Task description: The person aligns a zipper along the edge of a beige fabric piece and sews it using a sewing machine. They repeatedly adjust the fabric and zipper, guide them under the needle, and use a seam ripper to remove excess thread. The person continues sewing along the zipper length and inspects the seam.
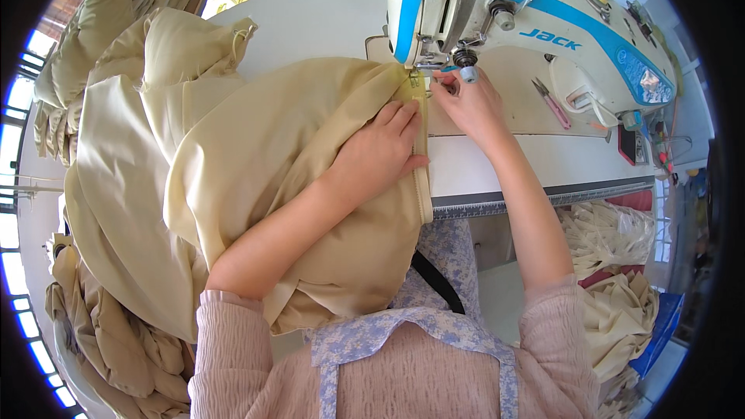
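A large piece of cream fabric [256, 155] lies over the white sewing table [535, 159], its zipper edge [421, 163] running toward the needle of a white and blue sewing machine [535, 23]. My left hand [380, 151] presses flat on the fabric just left of the zipper. My right hand [469, 105] is right of the presser foot, fingertips pinching the fabric edge at the needle, a pale blue thimble on one finger.
Pink-handled thread snips [551, 101] lie on the machine bed. Piles of cream fabric [109, 326] are heaped at the left and lower left. A bin of cream strips [613, 264] stands to the right below the table edge.
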{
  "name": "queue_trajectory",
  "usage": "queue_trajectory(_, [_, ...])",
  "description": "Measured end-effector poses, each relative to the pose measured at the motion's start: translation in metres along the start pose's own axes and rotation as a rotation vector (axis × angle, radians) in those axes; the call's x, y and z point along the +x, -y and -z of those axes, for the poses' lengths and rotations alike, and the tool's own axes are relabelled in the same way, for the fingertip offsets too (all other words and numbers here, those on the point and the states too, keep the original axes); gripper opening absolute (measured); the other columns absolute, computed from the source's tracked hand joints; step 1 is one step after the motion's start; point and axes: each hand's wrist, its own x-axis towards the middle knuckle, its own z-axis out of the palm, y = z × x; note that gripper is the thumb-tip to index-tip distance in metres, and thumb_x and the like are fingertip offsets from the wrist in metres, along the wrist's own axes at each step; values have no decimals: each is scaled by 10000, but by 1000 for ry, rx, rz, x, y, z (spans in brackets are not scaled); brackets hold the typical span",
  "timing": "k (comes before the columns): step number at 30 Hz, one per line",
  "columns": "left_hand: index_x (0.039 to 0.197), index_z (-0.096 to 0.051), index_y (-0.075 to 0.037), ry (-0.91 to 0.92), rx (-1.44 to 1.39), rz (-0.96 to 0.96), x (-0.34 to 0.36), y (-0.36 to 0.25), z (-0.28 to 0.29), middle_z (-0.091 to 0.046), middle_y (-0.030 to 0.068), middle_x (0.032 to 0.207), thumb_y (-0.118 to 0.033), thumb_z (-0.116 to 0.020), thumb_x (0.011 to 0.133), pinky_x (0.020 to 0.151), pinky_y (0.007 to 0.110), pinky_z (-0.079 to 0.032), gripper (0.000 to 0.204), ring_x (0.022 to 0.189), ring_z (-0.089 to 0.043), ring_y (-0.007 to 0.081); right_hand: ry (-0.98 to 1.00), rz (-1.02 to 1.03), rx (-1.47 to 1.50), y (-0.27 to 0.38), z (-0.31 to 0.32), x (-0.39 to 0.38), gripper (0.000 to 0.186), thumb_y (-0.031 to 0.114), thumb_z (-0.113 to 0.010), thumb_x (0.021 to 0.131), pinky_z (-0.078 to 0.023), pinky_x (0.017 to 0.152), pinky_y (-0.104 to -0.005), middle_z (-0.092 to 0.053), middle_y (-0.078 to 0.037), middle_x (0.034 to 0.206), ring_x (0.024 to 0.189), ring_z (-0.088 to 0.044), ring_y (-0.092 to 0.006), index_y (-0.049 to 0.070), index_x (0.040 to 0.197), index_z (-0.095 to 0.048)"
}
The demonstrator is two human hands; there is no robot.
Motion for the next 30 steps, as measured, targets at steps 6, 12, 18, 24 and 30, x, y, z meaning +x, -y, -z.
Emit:
queue_trajectory(6, [1318, -601, 17, 0, 37, -1, 0, -2, 2, -563, 134, 1432, -352, -756, 885, 1010, 370, -540, 590, 1314, -540, 291, 175, -103, 39, -7, -12, 19, 238, 300, -696, 878, -504, 839, -463, -721, -123, 847, 884, -664, -346, 77, 798, -715])
queue_trajectory(12, [1284, -597, 32, -44, 54, 8, 8, 3, 0, -577, 136, 1377, -334, -774, 862, 988, 371, -539, 585, 1273, -549, 290, 122, 28, 67, -28, -30, 35, 290, 342, -729, 878, -488, 897, -479, -745, -152, 959, 962, -662, -382, 73, 986, -746])
queue_trajectory(18, [1286, -586, 48, -36, -12, 31, 15, 9, 0, -557, 162, 1353, -327, -781, 857, 984, 384, -531, 602, 1239, -553, 312, 74, 127, 121, -46, -47, 47, 506, 310, -791, 849, -460, 1048, -514, -679, -187, 1270, 1194, -603, -429, 71, 1277, -666])
queue_trajectory(24, [1291, -580, 51, -37, 2, 31, 18, 12, 1, -549, 183, 1342, -338, -779, 862, 965, 396, -533, 612, 1196, -561, 332, 90, 108, 135, -59, -55, 49, 495, 311, -794, 837, -462, 1037, -525, -677, -174, 1275, 1229, -590, -409, 80, 1258, -672])
queue_trajectory(30, [1296, -580, 49, -40, 21, 19, 21, 15, 4, -552, 183, 1328, -342, -780, 861, 932, 385, -547, 619, 1172, -573, 322, 7, 264, 87, -81, -72, 51, 435, 290, -794, 822, -464, 1018, -537, -701, -153, 1228, 1206, -605, -404, 94, 1199, -704])
